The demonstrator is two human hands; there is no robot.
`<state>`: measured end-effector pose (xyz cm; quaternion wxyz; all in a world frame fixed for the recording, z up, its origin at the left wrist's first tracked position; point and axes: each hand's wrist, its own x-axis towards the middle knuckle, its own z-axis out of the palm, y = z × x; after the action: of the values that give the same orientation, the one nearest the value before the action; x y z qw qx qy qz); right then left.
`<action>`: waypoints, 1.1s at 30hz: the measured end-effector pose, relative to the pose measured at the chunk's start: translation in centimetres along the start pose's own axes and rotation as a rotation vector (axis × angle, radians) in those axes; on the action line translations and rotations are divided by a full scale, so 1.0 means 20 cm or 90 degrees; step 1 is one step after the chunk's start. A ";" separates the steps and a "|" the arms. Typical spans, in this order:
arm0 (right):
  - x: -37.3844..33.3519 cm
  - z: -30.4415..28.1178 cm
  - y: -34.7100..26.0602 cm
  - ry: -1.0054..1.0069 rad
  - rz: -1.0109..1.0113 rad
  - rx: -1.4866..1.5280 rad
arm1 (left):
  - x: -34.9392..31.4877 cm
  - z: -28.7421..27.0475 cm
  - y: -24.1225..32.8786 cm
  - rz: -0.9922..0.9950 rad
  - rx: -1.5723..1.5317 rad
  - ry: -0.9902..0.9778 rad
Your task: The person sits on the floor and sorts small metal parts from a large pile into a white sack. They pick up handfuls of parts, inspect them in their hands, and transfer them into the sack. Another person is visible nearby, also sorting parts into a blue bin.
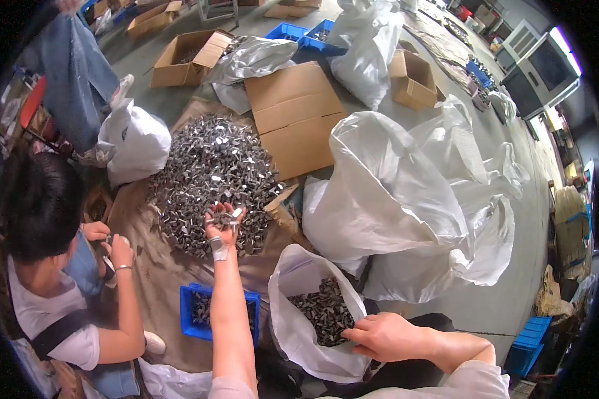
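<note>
My left hand [225, 226] reaches forward over a large heap of small grey metal pieces [213, 153]. Its palm faces up, fingers curled around several of the pieces, and a pale wrap circles the wrist. On the right, my right hand [383, 337] is bent over the rim of an open white sack [283, 276]. Its fingertips are pinched together just above dark metal pieces [325, 312] inside; whatever lies between them is too small to make out. Beneath my left forearm stands a blue bin [188, 326] with similar dark pieces.
At the left a co-worker [53, 279] sits with both hands raised near the heap. Large white sacks [393, 199] stand to the right. A flattened cardboard sheet [293, 120] lies behind the heap, with open cardboard boxes [180, 70] and blue bins [286, 31] farther back.
</note>
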<state>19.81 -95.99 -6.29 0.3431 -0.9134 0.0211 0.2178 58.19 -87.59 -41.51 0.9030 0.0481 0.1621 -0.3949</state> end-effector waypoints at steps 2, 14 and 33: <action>-0.01 0.01 0.00 -0.004 -0.005 -0.006 | 0.01 0.01 0.02 -0.001 0.035 0.042; -0.08 0.03 -0.02 0.033 -0.039 -0.019 | 0.07 0.02 0.07 -0.014 0.002 -0.003; -0.23 0.06 -0.05 0.155 -0.143 -0.027 | 0.13 0.06 0.16 -0.075 -0.015 -0.040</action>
<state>15.46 -94.96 -4.62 0.3409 -0.9367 -0.0443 0.0663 62.49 -87.52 -41.45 0.8832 0.0151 0.1412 -0.4469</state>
